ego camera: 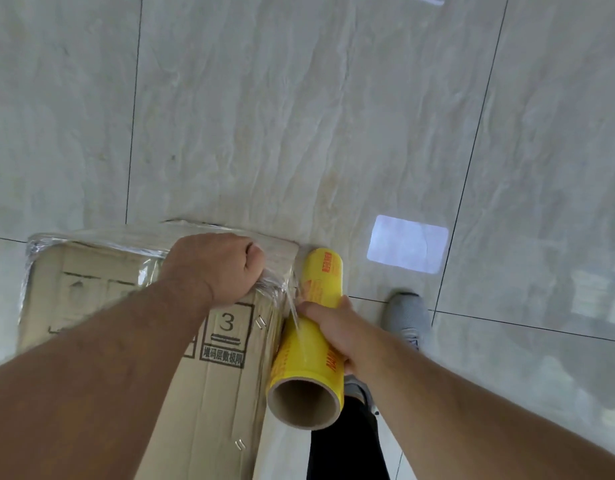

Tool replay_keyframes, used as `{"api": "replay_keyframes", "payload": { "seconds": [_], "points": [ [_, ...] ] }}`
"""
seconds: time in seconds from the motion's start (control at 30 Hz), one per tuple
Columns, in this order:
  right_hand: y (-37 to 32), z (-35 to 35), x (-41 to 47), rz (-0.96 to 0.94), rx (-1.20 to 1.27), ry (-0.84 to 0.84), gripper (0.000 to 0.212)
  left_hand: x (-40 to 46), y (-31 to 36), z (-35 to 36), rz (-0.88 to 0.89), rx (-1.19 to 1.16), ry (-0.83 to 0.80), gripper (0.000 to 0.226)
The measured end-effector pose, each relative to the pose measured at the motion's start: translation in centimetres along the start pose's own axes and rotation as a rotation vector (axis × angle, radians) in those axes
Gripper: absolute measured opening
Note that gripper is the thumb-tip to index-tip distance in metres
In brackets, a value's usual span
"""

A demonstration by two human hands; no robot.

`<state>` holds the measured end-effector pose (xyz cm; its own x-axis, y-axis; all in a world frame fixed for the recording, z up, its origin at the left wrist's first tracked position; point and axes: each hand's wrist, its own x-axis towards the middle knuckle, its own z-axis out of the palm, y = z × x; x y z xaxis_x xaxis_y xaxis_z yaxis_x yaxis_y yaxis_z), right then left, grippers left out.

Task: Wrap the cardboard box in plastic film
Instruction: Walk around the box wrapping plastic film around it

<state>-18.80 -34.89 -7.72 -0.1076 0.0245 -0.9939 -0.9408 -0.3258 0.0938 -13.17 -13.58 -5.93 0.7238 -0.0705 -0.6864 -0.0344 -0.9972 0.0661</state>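
The box is standing on the floor at lower left w/ its printed side facing up toward the camera; a "3" stacking mark and metal staples are showing on the cardboard. Clear film is lying wrinkled over its far end and wrapping round the far corners, and a strand is stretching from the box's right edge to the roll. The left hand is resting on the box's far end, fingers curled into a fist, bunching film at the right edge. The right hand is gripping the yellow roll round its middle, thumb lying over the top, just beside the box's right side. The roll is tilting w/ its open cardboard core facing the camera. Beyond the roll, a grey shoe is standing on the tiles, and a dark trouser leg is showing below. A pale rectangular light patch is lying on the floor nearby.
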Motion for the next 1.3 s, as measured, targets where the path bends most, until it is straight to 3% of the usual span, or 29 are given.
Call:
{"api": "replay_keyframes", "payload": {
  "seconds": [0.13, 0.27, 0.37, 0.53, 0.67, 0.77, 0.9, 0.97, 1.17, 1.3],
  "points": [
    [2.8, 0.3, 0.8, 0.070, 0.310, -0.060, 0.121, -0.1, -0.1, 0.2, 0.000, 0.029, -0.002, 0.050],
    [5.6, 0.7, -1.0, 0.157, 0.583, -0.184, 0.088, 0.1, -0.1, 0.3, -0.007, 0.063, 0.012, 0.055],
    [6.2, 0.7, -1.4, 0.157, 0.695, -0.233, 0.078, -0.1, -0.2, 0.4, 0.001, 0.032, 0.044, 0.056],
    [5.9, 0.3, -1.5, 0.099, 0.644, -0.156, 0.060, -0.3, -0.1, 0.2, 0.004, 0.015, 0.000, 0.055],
    [6.9, -0.5, -1.5, 0.023, 0.507, -0.093, 0.072, -1.9, 3.2, -0.4, 0.188, -0.141, 0.038, 0.058],
    [7.2, -0.5, -1.9, -0.041, 0.345, -0.011, 0.075, -2.3, 6.2, 0.0, 0.361, 0.001, -0.010, 0.060],
    [6.9, 1.2, -2.1, -0.050, 0.107, 0.042, 0.106, -1.5, 6.3, 0.7, 0.314, 0.134, -0.015, 0.042],
    [7.1, 2.1, -2.0, -0.067, 0.072, 0.066, 0.108, -1.5, 6.2, 0.6, 0.310, 0.141, -0.041, 0.027],
    [8.9, 3.1, -1.2, -0.020, 0.318, 0.068, 0.090, -1.6, 6.5, 0.2, 0.283, 0.095, -0.067, 0.021],
    [10.3, 2.9, -1.4, 0.089, 0.633, -0.133, 0.071, -1.8, 6.7, 0.1, 0.281, 0.088, -0.040, 0.022]
  ]
}}
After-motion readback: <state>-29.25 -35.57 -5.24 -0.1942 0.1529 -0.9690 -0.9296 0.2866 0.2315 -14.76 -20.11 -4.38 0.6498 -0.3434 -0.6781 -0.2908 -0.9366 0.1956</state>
